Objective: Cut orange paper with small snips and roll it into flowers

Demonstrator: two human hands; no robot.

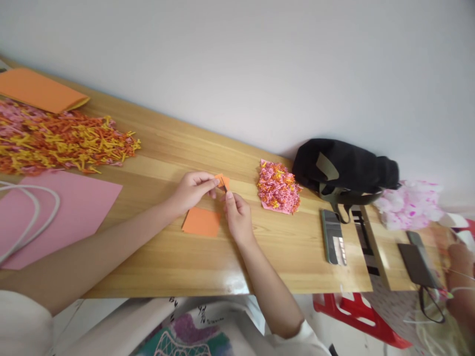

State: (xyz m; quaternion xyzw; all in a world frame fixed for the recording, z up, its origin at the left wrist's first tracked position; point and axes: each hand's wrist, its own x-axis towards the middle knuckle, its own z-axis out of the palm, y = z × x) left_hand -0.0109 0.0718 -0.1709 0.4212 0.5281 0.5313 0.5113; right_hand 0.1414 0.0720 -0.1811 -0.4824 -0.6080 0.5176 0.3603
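My left hand pinches a small piece of orange paper above the wooden table. My right hand is closed on a thin dark pointed tool, whose tip lies against that paper; its exact kind is too small to make out. Just below my hands lies a small rectangle of orange paper on the tabletop. To the right of my right hand sits a heap of pink, orange and yellow twisted paper bits on a pink sheet.
At the left are a larger pile of twisted paper bits, a folded orange sheet and a pink sheet with a white cable. A black bag and phone lie right. Another person's arm shows far right.
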